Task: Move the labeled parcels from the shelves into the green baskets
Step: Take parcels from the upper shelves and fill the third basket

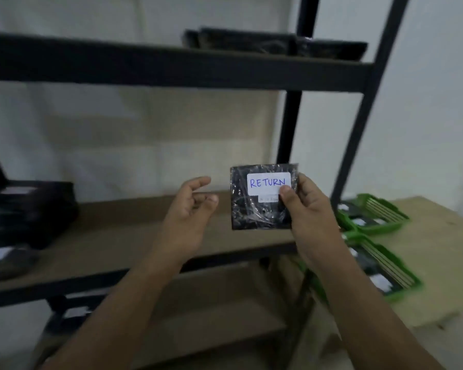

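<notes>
Black film-wrapped parcel [262, 197] with a white "RETURN" label [268, 183] is pinched by the right hand [309, 209], thumb on the label, above the middle shelf [118, 236]. Best read the label first, then carry it rightward to the matching 1 of 2 green baskets [374, 217] on the worktop [439, 236]. Left hand [190, 209] hovers beside it, loosely curled, holding nothing.

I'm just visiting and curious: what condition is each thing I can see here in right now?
Right hand: gripping the RETURN parcel.
Left hand: empty, fingers curled.
RETURN parcel: held upright, label facing the camera.
Green baskets: already holding parcels.
Top-shelf parcels: lying flat.
Left-side parcels: stacked.
</notes>
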